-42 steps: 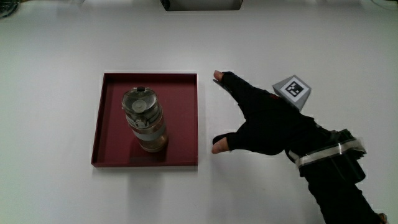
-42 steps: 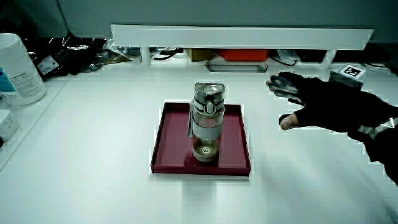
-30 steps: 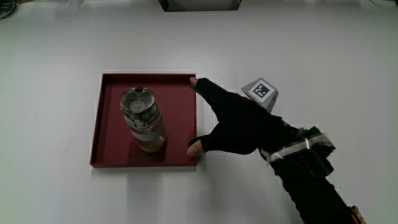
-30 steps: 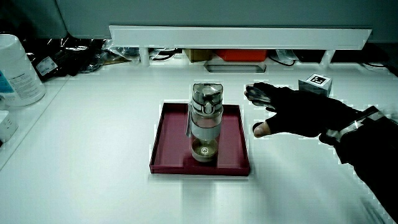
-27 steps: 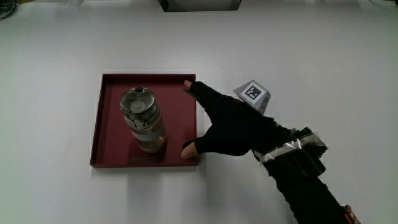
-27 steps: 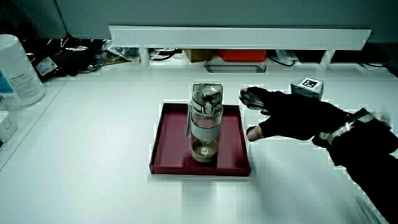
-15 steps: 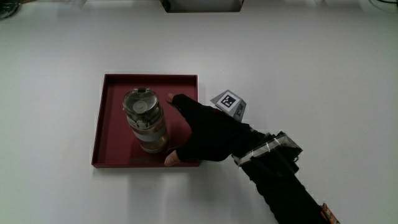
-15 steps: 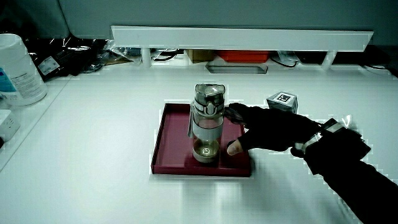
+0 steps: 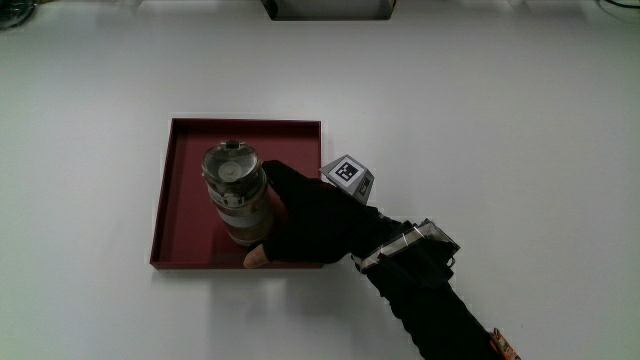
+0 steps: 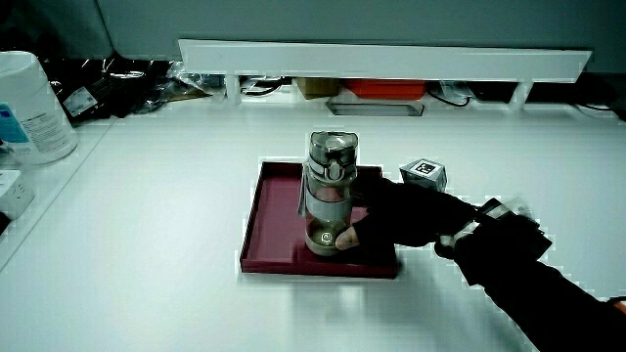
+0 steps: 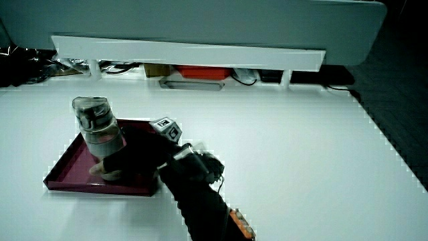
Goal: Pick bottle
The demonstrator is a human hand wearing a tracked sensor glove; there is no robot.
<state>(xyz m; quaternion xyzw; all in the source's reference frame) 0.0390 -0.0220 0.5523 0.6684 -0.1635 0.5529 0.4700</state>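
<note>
The clear cylindrical bottle with a grey lid [image 9: 236,190] stood upright in the square dark-red tray [image 9: 186,160], left of frame centre, the black-gloved hand [image 9: 310,222] wrapped around its lower body.

The hand [image 9: 310,220] has moved over the tray [image 9: 180,200] to the bottle [image 9: 236,195].

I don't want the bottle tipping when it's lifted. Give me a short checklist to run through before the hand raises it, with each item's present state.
1. Bottle upright in the red tray: ok.
2. Hand against the bottle's side, thumb at its lower part: ok.
3. Fingers fully closed around the bottle: cannot tell; the bottle hides them in the main view and in both side views.
4. Lid seated on the bottle: ok by appearance; whether it is latched, cannot tell.
5. Nothing else in the tray to catch: ok.
</note>
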